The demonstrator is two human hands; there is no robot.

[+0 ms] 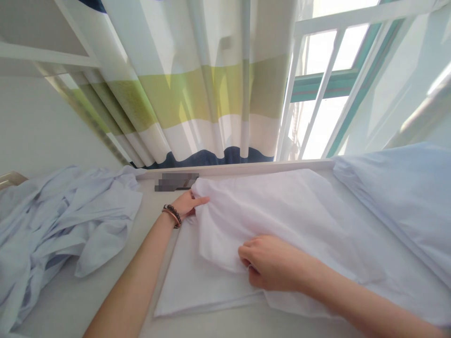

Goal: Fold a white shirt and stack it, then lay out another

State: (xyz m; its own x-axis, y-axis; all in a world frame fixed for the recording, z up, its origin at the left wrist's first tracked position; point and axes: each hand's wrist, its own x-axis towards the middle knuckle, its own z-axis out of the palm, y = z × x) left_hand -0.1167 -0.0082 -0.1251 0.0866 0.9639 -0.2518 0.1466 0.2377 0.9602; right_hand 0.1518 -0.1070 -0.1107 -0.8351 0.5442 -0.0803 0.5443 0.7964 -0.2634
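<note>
A thin white garment (282,202) lies spread in layers on a pale flat surface, its sleeves and hem hard to tell apart. At its far left corner my left hand (188,203), with dark beads and a band at the wrist, pinches the cloth between thumb and fingers. My right hand (269,263) is closed on the near edge of the upper layer, around the middle. The fingertips of the right hand are partly hidden. Beneath that layer, a lower white layer (197,291) lies flat toward the front left.
Crumpled white clothes (88,220) are heaped at the left. Folded white cloth (398,188) lies at the right. A dark blurred object (176,182) rests near the back ledge (239,168). Behind hang a striped curtain (197,94) and a white railing (319,94) before a window.
</note>
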